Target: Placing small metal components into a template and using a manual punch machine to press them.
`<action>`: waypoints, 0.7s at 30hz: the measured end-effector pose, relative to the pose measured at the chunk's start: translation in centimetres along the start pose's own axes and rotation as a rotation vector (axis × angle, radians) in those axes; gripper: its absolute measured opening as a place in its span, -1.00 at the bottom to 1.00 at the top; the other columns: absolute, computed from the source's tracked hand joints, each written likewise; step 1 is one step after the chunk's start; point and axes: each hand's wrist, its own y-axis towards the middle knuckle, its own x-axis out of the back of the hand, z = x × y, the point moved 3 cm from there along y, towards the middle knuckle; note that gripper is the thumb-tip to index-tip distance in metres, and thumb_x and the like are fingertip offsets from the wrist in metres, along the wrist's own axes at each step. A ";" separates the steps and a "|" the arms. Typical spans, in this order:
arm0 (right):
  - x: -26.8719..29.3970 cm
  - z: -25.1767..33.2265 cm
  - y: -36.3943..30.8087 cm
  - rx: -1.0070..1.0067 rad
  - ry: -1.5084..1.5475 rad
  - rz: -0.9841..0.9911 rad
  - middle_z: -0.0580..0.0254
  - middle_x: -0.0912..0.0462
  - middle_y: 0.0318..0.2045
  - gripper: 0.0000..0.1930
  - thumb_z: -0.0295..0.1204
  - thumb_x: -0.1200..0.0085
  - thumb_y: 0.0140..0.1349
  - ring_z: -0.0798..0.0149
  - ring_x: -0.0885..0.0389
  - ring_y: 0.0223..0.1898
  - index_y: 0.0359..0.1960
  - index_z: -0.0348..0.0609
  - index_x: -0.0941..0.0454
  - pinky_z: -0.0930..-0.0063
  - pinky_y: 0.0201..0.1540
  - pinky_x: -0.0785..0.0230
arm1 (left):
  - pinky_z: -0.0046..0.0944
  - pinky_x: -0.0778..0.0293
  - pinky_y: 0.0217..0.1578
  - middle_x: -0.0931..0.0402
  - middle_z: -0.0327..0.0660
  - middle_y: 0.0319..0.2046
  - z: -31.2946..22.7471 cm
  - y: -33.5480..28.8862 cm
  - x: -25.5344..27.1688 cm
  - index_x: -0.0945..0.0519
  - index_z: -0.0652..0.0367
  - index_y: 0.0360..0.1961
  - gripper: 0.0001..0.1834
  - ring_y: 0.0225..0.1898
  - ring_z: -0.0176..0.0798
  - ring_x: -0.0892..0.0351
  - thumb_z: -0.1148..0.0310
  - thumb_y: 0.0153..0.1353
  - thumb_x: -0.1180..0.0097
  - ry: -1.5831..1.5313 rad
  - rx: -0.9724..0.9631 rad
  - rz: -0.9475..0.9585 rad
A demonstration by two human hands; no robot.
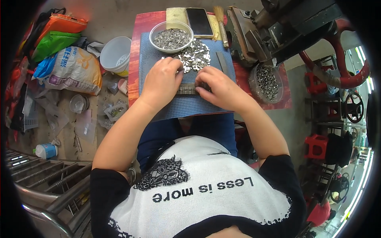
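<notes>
A slotted metal bar (186,89) lies crosswise on the blue ribbed mat (180,107) between my hands. My left hand (163,79) is at the bar's left end, its fingers curled together by the edge of the pile; what they pinch, if anything, is hidden. My right hand (217,85) closes round the bar's right end, thumb on the near side and fingers beyond. Just past my fingers spreads a loose pile of small shiny metal pieces (197,55). Behind it, a clear plastic bowl (152,39) holds many slim metal parts.
A flat grey metal strip (222,63) lies right of the pile. Farther back are a phone (199,22) and a brush (220,25). A dark machine press (289,31) stands at right above another tub of parts (266,83). A white bucket (115,53) stands left.
</notes>
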 end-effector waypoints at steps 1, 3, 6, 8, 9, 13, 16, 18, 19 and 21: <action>-0.2 0.0 -0.1 -0.004 0.001 -0.001 0.09 -0.49 -0.25 -0.85 -0.52 -0.19 0.16 0.02 -0.49 -0.15 -0.27 -0.27 -0.49 0.22 -0.05 -0.40 | -0.02 -0.49 -0.06 -0.57 -0.04 -0.23 -0.2 0.1 0.3 -0.60 0.23 -0.31 -0.92 -0.09 0.07 -0.56 0.49 0.15 -0.19 -0.069 0.082 0.051; -0.6 0.0 -0.1 -0.001 -0.047 -0.007 0.09 -0.49 -0.26 -0.85 -0.53 -0.20 0.15 0.03 -0.50 -0.16 -0.28 -0.27 -0.50 0.22 -0.06 -0.41 | -0.01 -0.49 -0.06 -0.58 -0.03 -0.23 -0.1 -0.2 0.3 -0.60 0.24 -0.30 -0.92 -0.11 0.08 -0.57 0.50 0.16 -0.18 -0.135 0.165 0.101; -0.9 0.3 0.0 -0.017 -0.079 -0.038 0.09 -0.52 -0.29 -0.86 -0.53 -0.20 0.13 0.02 -0.52 -0.16 -0.30 -0.26 -0.52 0.21 -0.04 -0.40 | -0.02 -0.49 -0.09 -0.61 -0.01 -0.28 -0.1 -0.7 0.5 -0.60 0.26 -0.28 -0.90 -0.16 0.09 -0.59 0.49 0.17 -0.19 -0.197 0.142 0.043; -0.8 0.5 -0.1 0.001 -0.108 -0.046 0.08 -0.55 -0.30 -0.86 -0.52 -0.21 0.13 0.01 -0.55 -0.18 -0.30 -0.26 -0.54 0.22 -0.06 -0.42 | -0.03 -0.49 -0.10 -0.63 -0.01 -0.31 -0.5 -0.8 0.9 -0.60 0.28 -0.28 -0.88 -0.17 0.09 -0.60 0.47 0.17 -0.22 -0.332 0.262 0.133; -0.6 0.7 -0.1 0.018 -0.137 -0.054 0.07 -0.58 -0.32 -0.87 -0.51 -0.22 0.13 0.00 -0.57 -0.20 -0.31 -0.27 -0.56 0.24 -0.09 -0.44 | -0.03 -0.49 -0.10 -0.63 -0.01 -0.31 -0.7 -0.9 1.1 -0.60 0.28 -0.28 -0.88 -0.17 0.09 -0.60 0.47 0.17 -0.22 -0.332 0.262 0.133; 0.7 -1.1 -0.2 -0.144 0.051 -0.170 0.03 -0.66 -0.33 -0.84 -0.46 -0.23 0.19 0.08 -0.66 -0.30 -0.25 -0.29 -0.63 0.36 -0.25 -0.48 | -0.04 -0.49 -0.11 -0.62 0.02 -0.32 -0.9 -1.4 0.8 -0.61 0.29 -0.30 -0.86 -0.18 0.09 -0.60 0.46 0.15 -0.25 -0.402 0.296 0.225; 1.5 -2.3 -0.2 -0.330 -0.011 -0.316 0.09 -0.66 -0.33 -0.84 -0.44 -0.21 0.21 0.13 -0.64 -0.30 -0.25 -0.28 -0.63 0.38 -0.22 -0.46 | -0.04 -0.47 -0.04 -0.61 0.01 -0.28 -0.8 -1.7 0.6 -0.63 0.27 -0.31 -0.87 -0.13 0.07 -0.57 0.45 0.13 -0.26 -0.288 0.141 0.209; 1.1 -2.5 -0.2 -0.331 -0.053 -0.310 0.09 -0.65 -0.34 -0.84 -0.44 -0.22 0.20 0.12 -0.64 -0.28 -0.25 -0.27 -0.64 0.36 -0.19 -0.46 | -0.04 -0.45 -0.01 -0.61 0.00 -0.27 -0.9 -1.8 0.6 -0.64 0.26 -0.32 -0.88 -0.10 0.06 -0.54 0.45 0.12 -0.27 -0.215 0.052 0.201; 0.9 -2.7 -0.2 -0.331 -0.093 -0.303 0.09 -0.65 -0.35 -0.84 -0.43 -0.23 0.19 0.11 -0.63 -0.26 -0.25 -0.26 -0.64 0.35 -0.16 -0.46 | -0.08 -0.43 0.00 -0.59 -0.03 -0.27 -1.0 -1.9 0.6 -0.64 0.28 -0.31 -0.86 -0.08 0.03 -0.52 0.47 0.11 -0.28 -0.197 0.039 0.208; 0.4 -3.0 0.1 -0.323 -0.116 -0.320 0.08 -0.64 -0.36 -0.85 -0.43 -0.24 0.17 0.06 -0.61 -0.24 -0.28 -0.23 -0.65 0.26 -0.13 -0.44 | -0.12 -0.42 0.01 -0.58 -0.06 -0.26 -1.0 -1.9 0.6 -0.64 0.29 -0.29 -0.84 -0.06 0.01 -0.49 0.50 0.09 -0.30 -0.178 0.027 0.216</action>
